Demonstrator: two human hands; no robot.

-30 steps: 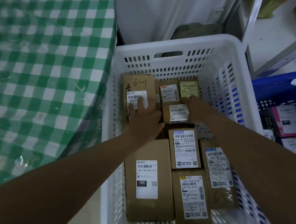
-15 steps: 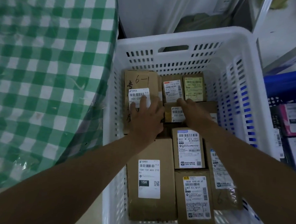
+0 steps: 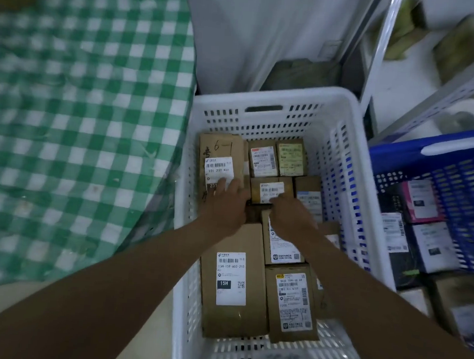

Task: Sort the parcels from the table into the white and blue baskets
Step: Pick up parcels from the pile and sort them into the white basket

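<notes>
The white basket (image 3: pixel 266 95) stands in the middle and holds several brown cardboard parcels with white labels. My left hand (image 3: pixel 226 206) lies flat, fingers straight, on the tall parcel marked "6-1" (image 3: pixel 218 150) at the basket's far left. My right hand (image 3: pixel 290 214) touches the near edge of a small labelled parcel (image 3: pixel 270 188) in the middle of the far rows; its fingertips are hidden behind the hand. To the right, the blue basket (image 3: pixel 398 151) contains dark and pink parcels (image 3: pixel 420 201). No parcel shows on the table's green checked cloth (image 3: pixel 81 114) at the left.
A large parcel labelled "15H" (image 3: pixel 232 279) and other boxes fill the basket's near half under my forearms. A white metal shelf frame (image 3: pixel 441 89) rises at the back right. A white sheet or bag (image 3: pixel 253 33) hangs behind the white basket.
Both hands have slid back toward me over the parcels. The right hand moved from the small parcel's far side to its near edge. The view has pulled back.
</notes>
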